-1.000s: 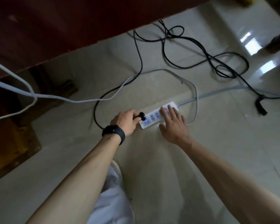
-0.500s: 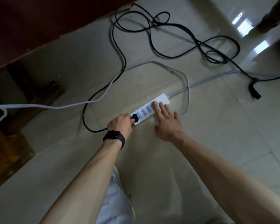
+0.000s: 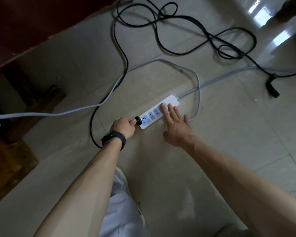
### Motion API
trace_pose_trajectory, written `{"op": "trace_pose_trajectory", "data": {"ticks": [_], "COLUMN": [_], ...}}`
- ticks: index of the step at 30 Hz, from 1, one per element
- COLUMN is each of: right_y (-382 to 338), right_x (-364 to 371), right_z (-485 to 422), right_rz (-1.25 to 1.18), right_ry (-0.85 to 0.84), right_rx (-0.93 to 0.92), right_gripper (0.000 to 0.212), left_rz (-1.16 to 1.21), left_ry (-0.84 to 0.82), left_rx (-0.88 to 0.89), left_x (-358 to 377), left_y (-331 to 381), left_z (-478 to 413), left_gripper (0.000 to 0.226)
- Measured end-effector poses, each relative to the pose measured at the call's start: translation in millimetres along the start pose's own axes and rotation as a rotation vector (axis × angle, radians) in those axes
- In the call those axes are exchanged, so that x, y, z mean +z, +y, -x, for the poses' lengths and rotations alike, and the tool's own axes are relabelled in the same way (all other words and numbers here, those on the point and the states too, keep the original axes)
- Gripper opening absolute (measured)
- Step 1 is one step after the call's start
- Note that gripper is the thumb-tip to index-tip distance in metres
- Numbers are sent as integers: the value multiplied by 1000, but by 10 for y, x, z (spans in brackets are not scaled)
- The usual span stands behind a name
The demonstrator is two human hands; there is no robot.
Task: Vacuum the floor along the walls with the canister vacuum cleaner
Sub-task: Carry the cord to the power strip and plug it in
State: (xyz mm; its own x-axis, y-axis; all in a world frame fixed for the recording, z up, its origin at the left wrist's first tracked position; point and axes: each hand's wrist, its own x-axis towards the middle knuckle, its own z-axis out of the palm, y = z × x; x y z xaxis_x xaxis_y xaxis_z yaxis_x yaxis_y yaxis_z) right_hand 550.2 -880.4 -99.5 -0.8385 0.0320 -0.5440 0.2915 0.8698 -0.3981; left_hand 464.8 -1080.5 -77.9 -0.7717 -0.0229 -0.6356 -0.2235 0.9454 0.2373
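A white power strip (image 3: 156, 115) with blue sockets lies on the tiled floor. My left hand (image 3: 124, 127), with a black band on the wrist, grips a black plug (image 3: 138, 120) at the strip's near end socket. Its black cord (image 3: 121, 50) loops away across the floor toward the top. My right hand (image 3: 177, 127) lies flat with straight fingers pressing on the far end of the strip. The vacuum cleaner itself is not in view.
A grey cable (image 3: 217, 79) leaves the strip to the right; another grey cable (image 3: 41, 114) runs left. A loose black plug (image 3: 272, 88) lies at the right. Dark wooden furniture (image 3: 24, 23) fills the upper left. My white trouser leg (image 3: 120, 207) is below.
The view has shifted so the strip sits lower and more central. My left hand has brought the black plug down against the end socket; my right hand keeps pressing the strip.
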Motion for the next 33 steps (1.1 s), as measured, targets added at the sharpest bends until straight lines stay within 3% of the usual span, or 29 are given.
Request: {"op": "trace_pose_trajectory", "data": {"ticks": [11,17,33], "right_y": [-10,1,-8], "right_x": [-47,-55,-69], "right_z": [7,9,18], "right_rz": [-8,-35,-37], "right_ry": [-41,-45,-59], "right_rx": [6,-5,4], "right_gripper": [117,117,119], "left_rz": [-68,66,-1], "left_ry": [-49,-117,-28], "left_rx": [-52,-157,-145], "left_x": [-51,-43,-66], "left_y": [319,48,202], "left_z": [-96,-93,-66], "left_gripper": [40,45,46]}}
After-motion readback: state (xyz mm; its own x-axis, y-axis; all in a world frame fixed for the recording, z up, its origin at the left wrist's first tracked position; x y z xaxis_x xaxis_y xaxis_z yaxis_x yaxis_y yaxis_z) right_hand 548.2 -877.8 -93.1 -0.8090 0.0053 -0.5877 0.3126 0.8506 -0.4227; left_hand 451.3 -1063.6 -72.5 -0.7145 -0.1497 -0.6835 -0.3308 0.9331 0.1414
